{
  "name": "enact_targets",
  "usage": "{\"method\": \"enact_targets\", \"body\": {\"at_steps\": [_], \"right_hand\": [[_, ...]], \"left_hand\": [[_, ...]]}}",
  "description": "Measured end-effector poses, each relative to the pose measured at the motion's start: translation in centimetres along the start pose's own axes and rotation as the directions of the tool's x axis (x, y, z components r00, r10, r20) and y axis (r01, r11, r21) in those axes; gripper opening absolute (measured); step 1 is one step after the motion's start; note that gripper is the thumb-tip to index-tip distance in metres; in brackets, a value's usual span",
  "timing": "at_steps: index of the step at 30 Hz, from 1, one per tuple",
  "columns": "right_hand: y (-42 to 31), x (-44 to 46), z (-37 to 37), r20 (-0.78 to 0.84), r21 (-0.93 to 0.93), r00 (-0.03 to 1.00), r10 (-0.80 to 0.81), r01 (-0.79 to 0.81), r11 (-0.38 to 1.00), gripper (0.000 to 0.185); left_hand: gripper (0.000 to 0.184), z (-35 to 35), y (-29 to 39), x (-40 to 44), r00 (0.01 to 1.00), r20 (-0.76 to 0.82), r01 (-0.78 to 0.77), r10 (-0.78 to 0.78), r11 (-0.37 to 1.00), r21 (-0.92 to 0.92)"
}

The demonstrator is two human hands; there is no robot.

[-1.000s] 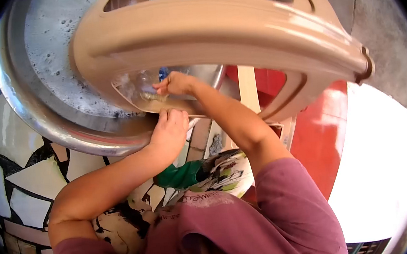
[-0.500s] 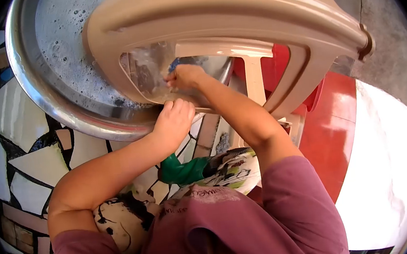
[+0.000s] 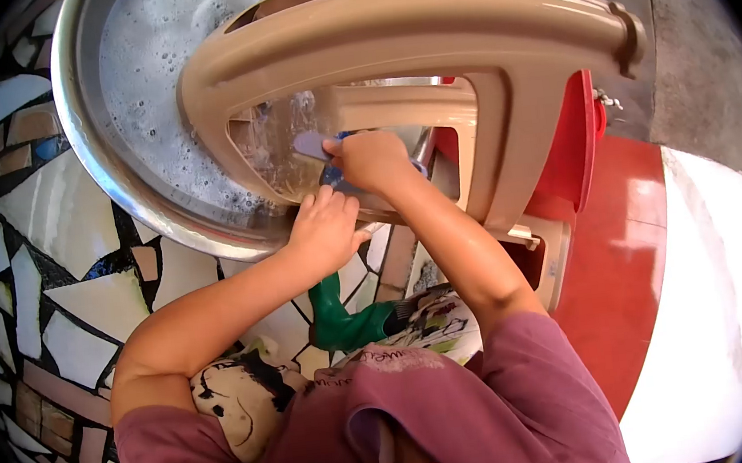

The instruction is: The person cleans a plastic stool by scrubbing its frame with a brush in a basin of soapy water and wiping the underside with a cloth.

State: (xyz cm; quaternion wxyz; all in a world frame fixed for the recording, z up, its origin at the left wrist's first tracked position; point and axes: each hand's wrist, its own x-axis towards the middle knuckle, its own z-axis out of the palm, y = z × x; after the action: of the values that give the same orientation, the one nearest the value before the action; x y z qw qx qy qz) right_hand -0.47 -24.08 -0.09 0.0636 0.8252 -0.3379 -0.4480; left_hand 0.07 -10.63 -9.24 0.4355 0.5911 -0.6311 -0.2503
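Observation:
A beige moulded plastic chair (image 3: 343,38), as far as its shape tells, leans tilted over a wide metal basin (image 3: 78,108) of soapy water (image 3: 157,91). My left hand (image 3: 326,227) is closed over the chair's lower edge at the basin's rim. Inside the chair's frame opening, my right hand (image 3: 371,162) grips a brush (image 3: 313,146) with a lavender end and blue parts. The brush is close to the wet, sudsy inner panel. My fingers hide part of the brush.
Broken-tile mosaic flooring (image 3: 56,208) lies to the left. On the right are a red plastic object (image 3: 573,149), a red floor strip (image 3: 614,253) and a white floor area (image 3: 710,315). Green boots (image 3: 344,319) show below my arms.
My right hand has shifted right and down with the brush, whose lavender end now shows. The chair has tilted slightly. My left hand keeps its hold on the edge.

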Motion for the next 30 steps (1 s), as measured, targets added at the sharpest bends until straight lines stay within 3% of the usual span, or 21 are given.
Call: {"method": "enact_targets", "body": {"at_steps": [1,2,4,6,7,9,14,17,18,20,21,22,24,25,26,27,29,30], "right_hand": [[-0.2,-2.0,-1.5,-0.167,-0.001,0.986,-0.010,0.011,1.000,0.029],[-0.7,-3.9,-2.4,-0.292,0.029,0.955,-0.051,0.062,0.998,0.031],[-1.9,-7.4,-3.5,-0.484,0.024,0.864,-0.140,0.172,0.985,0.039],[-3.0,-10.1,-4.1,-0.597,-0.009,0.771,-0.223,0.271,0.962,0.045],[-3.2,-11.2,-4.4,-0.637,-0.010,0.730,-0.249,0.315,0.949,0.047],[-3.1,-13.2,-5.0,-0.694,-0.022,0.678,-0.242,0.316,0.948,0.049],[-0.7,-19.4,-6.5,-0.856,-0.024,0.482,-0.184,0.319,0.947,0.052],[1.4,-22.9,-6.7,-0.900,-0.002,0.411,-0.147,0.331,0.944,0.050],[2.2,-24.4,-6.2,-0.879,0.010,0.455,-0.142,0.315,0.949,0.049],[3.8,-26.0,-5.0,-0.815,0.012,0.551,-0.179,0.326,0.945,0.048],[4.4,-26.2,-4.2,-0.816,0.017,0.548,-0.184,0.341,0.940,0.048],[5.0,-26.3,-3.1,-0.785,0.041,0.592,-0.180,0.340,0.939,0.047],[6.1,-25.6,-0.6,-0.745,0.075,0.640,-0.191,0.364,0.928,0.046],[6.5,-24.7,0.8,-0.718,0.077,0.677,-0.164,0.311,0.947,0.043],[6.7,-23.8,2.2,-0.691,0.079,0.710,-0.134,0.258,0.963,0.039],[6.8,-23.0,3.4,-0.690,0.091,0.708,-0.149,0.289,0.953,0.039],[7.3,-21.4,5.2,-0.622,0.109,0.760,-0.190,0.325,0.940,0.038],[7.4,-20.8,5.9,-0.608,0.127,0.760,-0.229,0.378,0.917,0.038]], "left_hand": [[0.034,0.2,0.0,0.3,0.999,-0.035,0.006,-0.007,1.000,-0.027],[0.033,-0.1,0.2,0.9,0.996,0.029,0.091,-0.088,0.991,-0.101],[0.037,0.6,-1.1,1.7,0.993,0.057,0.111,-0.102,0.974,-0.196],[0.036,-0.1,-1.0,2.3,0.996,-0.043,0.044,-0.074,0.878,-0.477],[0.036,-0.2,-1.1,2.5,0.976,-0.211,-0.143,0.056,0.896,-0.420],[0.034,-1.4,-0.8,3.1,0.969,-0.235,-0.179,0.071,0.859,-0.479],[0.037,-6.4,1.9,5.5,0.960,-0.057,0.161,-0.273,0.710,-0.686],[0.041,-9.7,1.1,7.9,0.887,-0.081,0.291,-0.454,0.687,-0.666],[0.043,-11.0,0.5,8.8,0.856,-0.121,0.326,-0.503,0.707,-0.628],[0.062,-12.9,-4.3,10.9,0.815,-0.322,0.370,-0.482,0.860,-0.351],[0.068,-14.1,-5.8,11.6,0.813,-0.415,0.276,-0.408,0.898,-0.343],[0.069,-16.0,-5.6,12.0,0.806,-0.378,0.313,-0.456,0.870,-0.381],[0.066,-19.2,-8.6,12.8,0.824,-0.378,0.350,-0.423,0.903,-0.248],[0.063,-20.3,-9.7,13.1,0.796,-0.429,0.387,-0.427,0.904,-0.182],[0.060,-21.8,-10.4,12.8,0.794,-0.518,0.368,-0.319,0.930,-0.008],[0.051,-22.7,-13.7,12.9,0.713,-0.658,0.399,-0.243,0.912,0.095],[0.040,-24.1,-14.4,10.0,0.537,-0.829,0.260,-0.158,0.965,-0.016],[0.035,-23.6,-13.2,7.6,0.517,-0.831,0.305,-0.206,0.951,-0.046]]}}
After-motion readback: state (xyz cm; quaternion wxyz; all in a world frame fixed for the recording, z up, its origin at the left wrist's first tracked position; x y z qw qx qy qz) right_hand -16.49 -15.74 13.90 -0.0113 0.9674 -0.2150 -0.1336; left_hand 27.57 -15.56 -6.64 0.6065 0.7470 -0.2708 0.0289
